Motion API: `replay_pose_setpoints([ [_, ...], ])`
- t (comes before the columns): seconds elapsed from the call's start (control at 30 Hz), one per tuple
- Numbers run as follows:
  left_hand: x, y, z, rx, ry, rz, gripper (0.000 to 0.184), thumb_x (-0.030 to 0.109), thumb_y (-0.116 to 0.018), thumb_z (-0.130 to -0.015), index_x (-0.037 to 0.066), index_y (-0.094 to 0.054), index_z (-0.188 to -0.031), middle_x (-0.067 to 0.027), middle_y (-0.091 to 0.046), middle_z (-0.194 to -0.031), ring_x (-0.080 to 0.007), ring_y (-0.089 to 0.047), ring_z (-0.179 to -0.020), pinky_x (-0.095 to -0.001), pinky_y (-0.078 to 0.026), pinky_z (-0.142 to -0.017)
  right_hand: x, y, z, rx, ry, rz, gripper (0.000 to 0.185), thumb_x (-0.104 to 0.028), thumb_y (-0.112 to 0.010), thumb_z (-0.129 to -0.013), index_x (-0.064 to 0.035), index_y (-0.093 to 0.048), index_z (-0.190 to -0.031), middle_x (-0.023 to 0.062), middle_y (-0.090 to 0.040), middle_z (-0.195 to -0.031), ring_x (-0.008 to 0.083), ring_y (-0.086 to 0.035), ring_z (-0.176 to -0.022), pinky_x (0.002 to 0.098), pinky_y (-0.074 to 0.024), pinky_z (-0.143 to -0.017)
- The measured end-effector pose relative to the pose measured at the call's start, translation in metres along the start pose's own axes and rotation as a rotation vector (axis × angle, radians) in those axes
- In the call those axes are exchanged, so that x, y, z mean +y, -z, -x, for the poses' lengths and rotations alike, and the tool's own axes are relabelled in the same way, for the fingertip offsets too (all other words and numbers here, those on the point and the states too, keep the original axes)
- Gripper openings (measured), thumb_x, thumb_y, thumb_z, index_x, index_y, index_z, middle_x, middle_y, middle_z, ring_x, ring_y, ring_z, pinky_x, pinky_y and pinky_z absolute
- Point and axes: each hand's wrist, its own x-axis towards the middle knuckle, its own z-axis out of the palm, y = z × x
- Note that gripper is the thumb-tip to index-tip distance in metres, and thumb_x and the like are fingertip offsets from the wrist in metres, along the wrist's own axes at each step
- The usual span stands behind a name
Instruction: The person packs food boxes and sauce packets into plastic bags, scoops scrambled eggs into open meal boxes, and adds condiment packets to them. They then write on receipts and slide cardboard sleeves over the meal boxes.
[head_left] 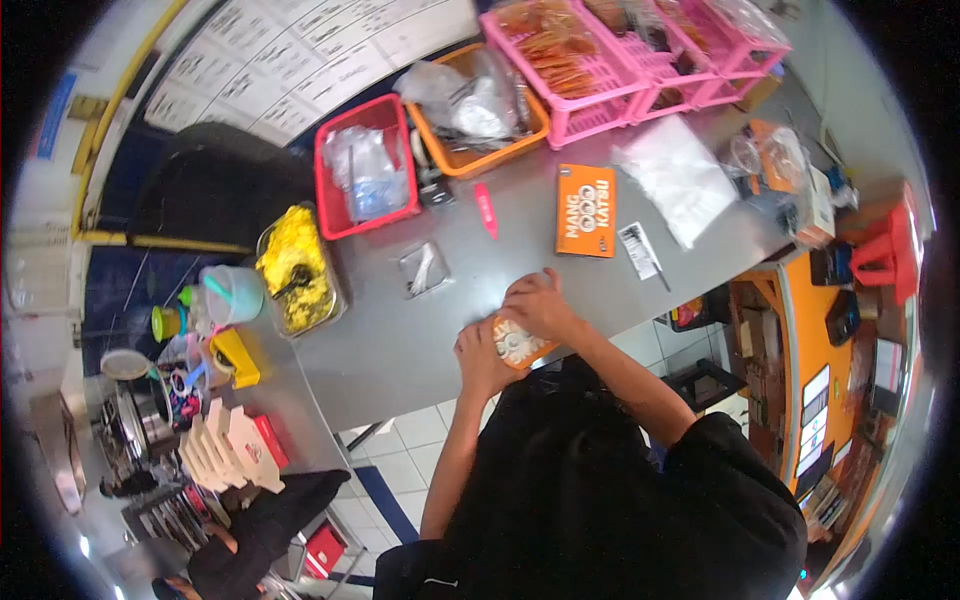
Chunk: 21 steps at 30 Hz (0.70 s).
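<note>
At the near edge of the steel table, both my hands are closed around an orange box with white print. My left hand grips its left side. My right hand bends over its far right side, and my fingers cover part of it. Farther back lies a flat orange box lettered "MANG KATSU". Beside that box are a small printed card and a dark pen-like stick. A clear packet with white contents and a pink marker-like item lie beyond my hands.
A red basket and an orange basket hold plastic bags. Pink crates and white sheets are at the back right. A tray of yellow food stands left. At lower left, a co-worker is near stacked boxes.
</note>
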Motion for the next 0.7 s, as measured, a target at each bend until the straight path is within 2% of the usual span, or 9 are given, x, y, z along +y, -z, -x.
replay_pose_setpoints([
  [0.07, 0.0, 0.006, 0.0, -0.074, -0.006, -0.042, 0.118, 0.037, -0.096, -0.045, 0.011, -0.037, -0.144, -0.0122, -0.044, -0.129, -0.0351, -0.039, -0.128, -0.0549, -0.032, -0.106, -0.009, 0.013, -0.003, -0.318, -0.058, 0.193, 0.041, -0.049, -0.065, -0.086, -0.0116, -0.073, -0.101, 0.0074, -0.062, -0.123, 0.0294, -0.055, -0.118, 0.0522, -0.0307, -0.11],
  [0.17, 0.011, 0.037, -0.009, -0.096, -0.152, -0.248, 0.115, 0.037, -0.095, -0.054, 0.015, -0.033, -0.149, -0.0156, -0.036, -0.144, -0.0382, -0.029, -0.139, -0.0551, -0.028, -0.111, -0.007, 0.026, 0.018, -0.466, -0.167, 0.209, 0.057, -0.054, -0.066, -0.085, -0.008, -0.067, -0.118, 0.0146, -0.059, -0.125, 0.0344, -0.054, -0.121, 0.0525, -0.0405, -0.104],
  [0.2, -0.006, 0.026, -0.002, -0.105, -0.181, -0.253, 0.115, 0.037, -0.095, -0.054, 0.015, -0.033, -0.149, -0.0156, -0.036, -0.144, -0.0382, -0.029, -0.139, -0.0551, -0.028, -0.111, -0.005, 0.035, 0.028, -0.465, -0.255, 0.134, 0.073, -0.058, -0.065, -0.086, -0.0057, -0.052, -0.135, 0.0234, -0.056, -0.125, 0.0407, -0.055, -0.118, 0.0535, -0.0475, -0.097],
  [0.27, -0.048, -0.013, -0.008, 0.318, -0.016, 0.367, 0.097, 0.031, -0.084, -0.073, 0.014, -0.03, -0.152, -0.0144, -0.035, -0.149, -0.0364, -0.029, -0.142, -0.0492, -0.028, -0.115, 0.007, 0.027, 0.049, -0.266, -0.392, 0.03, 0.077, -0.059, -0.064, -0.086, -0.0058, -0.047, -0.139, 0.0259, -0.055, -0.123, 0.0432, -0.056, -0.115, 0.0538, -0.0476, -0.096],
  [0.3, -0.037, -0.011, -0.013, 0.306, -0.047, 0.365, 0.097, 0.031, -0.084, -0.073, 0.014, -0.03, -0.152, -0.0144, -0.035, -0.149, -0.0364, -0.029, -0.142, -0.0492, -0.028, -0.115, 0.011, 0.011, 0.063, -0.102, -0.514, -0.095, 0.081, -0.06, -0.064, -0.086, -0.006, -0.042, -0.143, 0.0283, -0.055, -0.121, 0.0457, -0.057, -0.111, 0.054, -0.0477, -0.096],
  [0.37, -0.001, -0.017, -0.01, -0.207, 0.338, 1.203, 0.071, 0.015, -0.068, -0.087, 0.002, -0.034, -0.148, -0.0137, -0.048, -0.139, -0.0292, -0.043, -0.132, -0.0395, -0.034, -0.112, 0.017, -0.001, 0.076, 0.049, -0.483, -0.15, 0.087, -0.06, -0.062, -0.088, -0.006, -0.033, -0.149, 0.0324, -0.053, -0.118, 0.05, -0.058, -0.106, 0.0546, -0.0478, -0.094],
  [0.4, 0.013, -0.026, -0.013, -0.114, 0.121, 0.864, 0.06, 0.012, -0.058, -0.094, -0.001, -0.034, -0.147, -0.0118, -0.052, -0.136, -0.0224, -0.051, -0.125, -0.0343, -0.037, -0.108, 0.012, -0.004, 0.078, 0.089, -0.497, -0.159, 0.087, -0.06, -0.062, -0.089, -0.0057, -0.032, -0.15, 0.0325, -0.053, -0.118, 0.0501, -0.057, -0.107, 0.0536, -0.0476, -0.095],
  [0.6, 0.089, 0.009, -0.062, 0.003, 0.019, 1.006, 0.056, 0.015, -0.066, -0.091, 0.001, -0.041, -0.14, -0.0134, -0.059, -0.133, -0.0217, -0.056, -0.122, -0.0369, -0.043, -0.103, 0.003, 0.07, 0.062, 0.352, -0.451, -0.195, 0.088, -0.034, -0.074, -0.084, -0.0057, -0.028, -0.154, 0.0329, -0.052, -0.12, 0.0479, -0.056, -0.111, 0.0488, -0.0471, -0.097],
  [0.7, 0.128, 0.03, -0.12, -0.02, -0.119, 0.868, 0.055, 0.017, -0.068, -0.09, 0.002, -0.043, -0.136, -0.0163, -0.064, -0.125, -0.0267, -0.062, -0.116, -0.0393, -0.048, -0.098, 0.031, 0.103, 0.036, 0.515, -0.447, -0.273, 0.087, -0.038, -0.072, -0.084, -0.006, -0.03, -0.153, 0.0342, -0.054, -0.119, 0.0472, -0.059, -0.107, 0.0472, -0.0485, -0.095],
])
